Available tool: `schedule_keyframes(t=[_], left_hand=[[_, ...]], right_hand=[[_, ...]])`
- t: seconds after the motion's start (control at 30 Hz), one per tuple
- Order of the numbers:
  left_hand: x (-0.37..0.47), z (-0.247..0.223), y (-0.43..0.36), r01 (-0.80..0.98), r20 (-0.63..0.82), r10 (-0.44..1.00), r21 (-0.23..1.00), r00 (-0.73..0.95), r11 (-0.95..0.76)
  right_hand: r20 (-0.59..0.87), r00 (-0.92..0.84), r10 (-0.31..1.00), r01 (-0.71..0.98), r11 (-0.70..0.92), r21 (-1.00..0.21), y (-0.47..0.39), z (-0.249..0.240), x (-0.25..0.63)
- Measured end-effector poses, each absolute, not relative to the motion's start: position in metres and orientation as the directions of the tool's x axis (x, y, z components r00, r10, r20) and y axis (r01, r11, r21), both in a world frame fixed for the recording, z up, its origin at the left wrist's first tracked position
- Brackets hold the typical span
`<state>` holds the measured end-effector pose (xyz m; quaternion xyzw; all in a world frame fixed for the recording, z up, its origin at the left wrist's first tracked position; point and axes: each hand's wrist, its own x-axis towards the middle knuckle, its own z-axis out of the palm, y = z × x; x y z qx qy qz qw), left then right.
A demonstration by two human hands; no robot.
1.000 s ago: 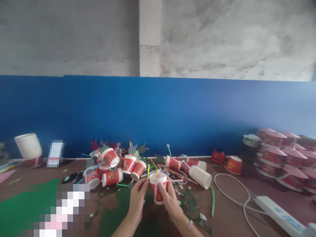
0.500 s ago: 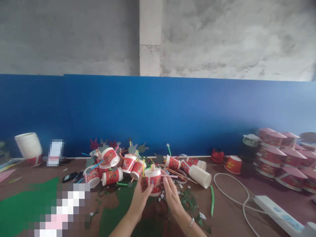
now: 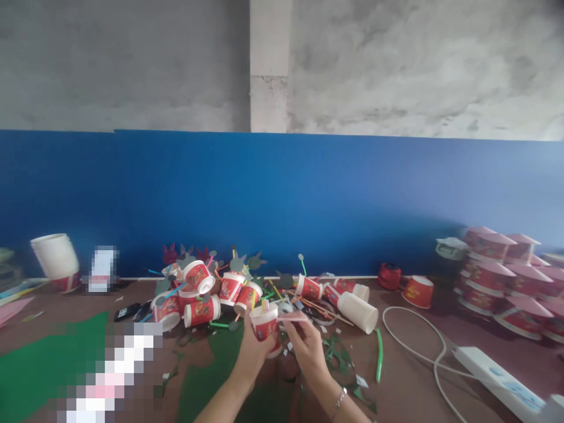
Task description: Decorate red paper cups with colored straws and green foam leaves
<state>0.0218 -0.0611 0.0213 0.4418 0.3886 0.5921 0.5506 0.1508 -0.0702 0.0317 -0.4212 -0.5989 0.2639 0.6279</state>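
Observation:
In the middle of the table, my left hand (image 3: 254,346) is wrapped round a red-and-white paper cup (image 3: 265,325), which leans a little to the left. A yellow straw (image 3: 254,299) stands up at the cup's rim, and a short striped piece (image 3: 265,305) shows beside it. From the cup's right side a pink straw (image 3: 299,319) sticks out, with the fingers of my right hand (image 3: 307,345) closed on it. My right fingertips are partly hidden. Behind both hands lies a pile of similar cups (image 3: 201,310) with straws and grey paper animal heads (image 3: 238,262).
Stacked white cups (image 3: 359,313) lie behind on the right, near a green straw (image 3: 379,355). A power strip (image 3: 497,379) with a looped white cable (image 3: 388,338) sits front right, below piled cups with pink tops (image 3: 489,276). Green sheets (image 3: 83,346) and paper scraps cover the left and middle.
My right hand has gone from lying open along the cup's right side to closing its fingers on the pink straw. The cup has tilted and shifted slightly left in my left hand.

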Motion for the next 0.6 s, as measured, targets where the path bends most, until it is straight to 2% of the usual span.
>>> schedule_keyframes(t=[0.23, 0.43, 0.6], left_hand=[[0.0184, 0.0293, -0.0642, -0.257, 0.148, 0.986, 0.959, 0.083, -0.122], [0.019, 0.0287, -0.0641, -0.174, 0.183, 0.978, 0.971, 0.096, -0.165], [0.0147, 0.0225, -0.0588, -0.12, 0.259, 0.963, 0.961, 0.078, -0.249]], right_hand=[[0.393, 0.055, 0.918, 0.119, 0.385, -0.915, -0.0637, 0.031, 0.1561], [0.339, -0.097, 0.936, 0.05, 0.345, -0.937, -0.0646, 0.0354, 0.1575], [0.285, -0.066, 0.956, 0.053, 0.289, -0.956, -0.0622, 0.0364, 0.1584]])
